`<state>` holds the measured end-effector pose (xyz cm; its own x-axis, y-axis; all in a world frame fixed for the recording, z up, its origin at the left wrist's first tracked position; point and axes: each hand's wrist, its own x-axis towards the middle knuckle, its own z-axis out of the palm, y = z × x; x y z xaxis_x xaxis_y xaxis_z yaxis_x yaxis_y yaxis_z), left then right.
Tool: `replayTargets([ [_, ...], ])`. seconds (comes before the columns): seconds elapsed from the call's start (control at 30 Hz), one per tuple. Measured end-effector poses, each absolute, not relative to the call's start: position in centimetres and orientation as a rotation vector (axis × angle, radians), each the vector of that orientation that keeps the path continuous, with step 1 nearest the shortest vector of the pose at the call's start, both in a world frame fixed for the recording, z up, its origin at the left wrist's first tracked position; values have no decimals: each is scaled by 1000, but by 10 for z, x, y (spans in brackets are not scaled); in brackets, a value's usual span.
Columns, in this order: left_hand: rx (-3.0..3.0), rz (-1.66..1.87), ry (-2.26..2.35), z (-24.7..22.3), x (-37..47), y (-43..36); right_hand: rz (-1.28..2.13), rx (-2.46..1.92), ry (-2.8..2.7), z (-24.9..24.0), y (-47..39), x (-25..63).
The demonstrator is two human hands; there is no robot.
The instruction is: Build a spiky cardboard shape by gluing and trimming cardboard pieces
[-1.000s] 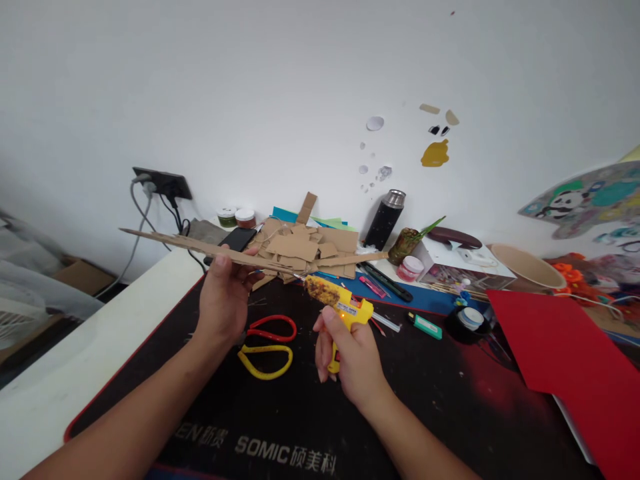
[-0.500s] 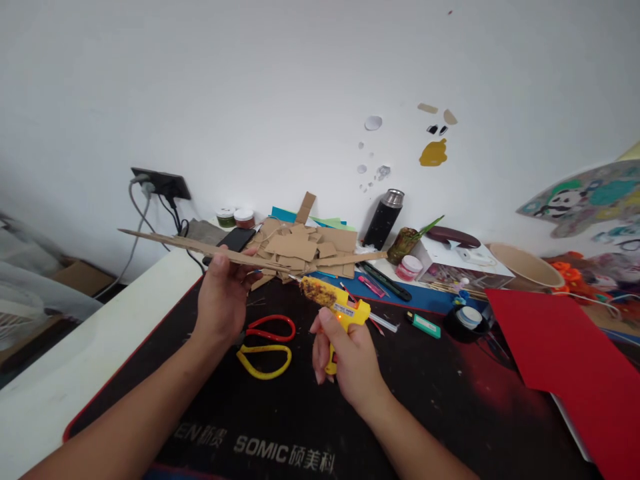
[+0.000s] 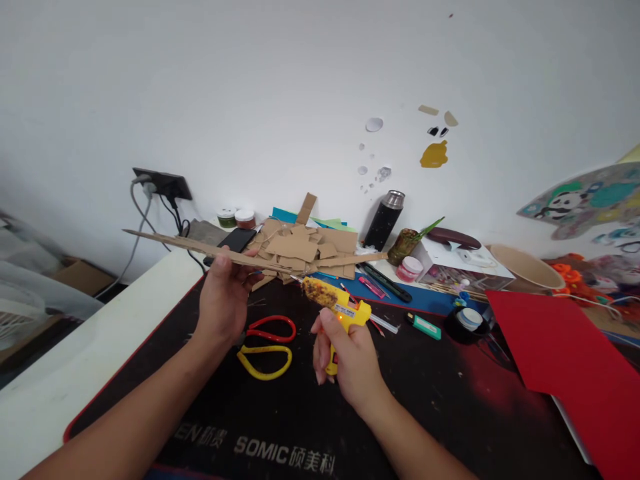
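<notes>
Fingers of my left hand (image 3: 225,297) are closed on a long flat piece of cardboard (image 3: 175,244), seen nearly edge-on with a pointed left end. My right hand (image 3: 350,353) is wrapped round a yellow hot glue gun (image 3: 345,307). Brown residue covers its front part, an orange light glows on its side, and a clear glue stick (image 3: 385,324) sticks out of the back. The nozzle is at the cardboard's lower edge; whether they touch I cannot tell. Below, between my hands, lie scissors (image 3: 265,360) with one red and one yellow handle, their blades hidden by my left hand.
Cardboard scraps (image 3: 300,247) are heaped behind the held piece. Along the wall stand a black thermos (image 3: 384,220), a pink-filled jar (image 3: 410,268) and a white box (image 3: 463,257). A green-cased item (image 3: 424,326) and red sheets (image 3: 565,360) lie right on the black mat (image 3: 280,427).
Hardly anything differs. The whole view has shifted very slightly, and both hands keep their hold with the nozzle at the cardboard's edge.
</notes>
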<state>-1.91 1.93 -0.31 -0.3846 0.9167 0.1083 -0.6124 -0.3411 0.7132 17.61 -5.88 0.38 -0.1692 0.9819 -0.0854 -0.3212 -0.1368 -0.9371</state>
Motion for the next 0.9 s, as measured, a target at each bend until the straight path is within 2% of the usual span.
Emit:
replayTargets([
  [0.9,656,1880,709,-1,-18,18,1562,-953,-991,5,-58,176],
])
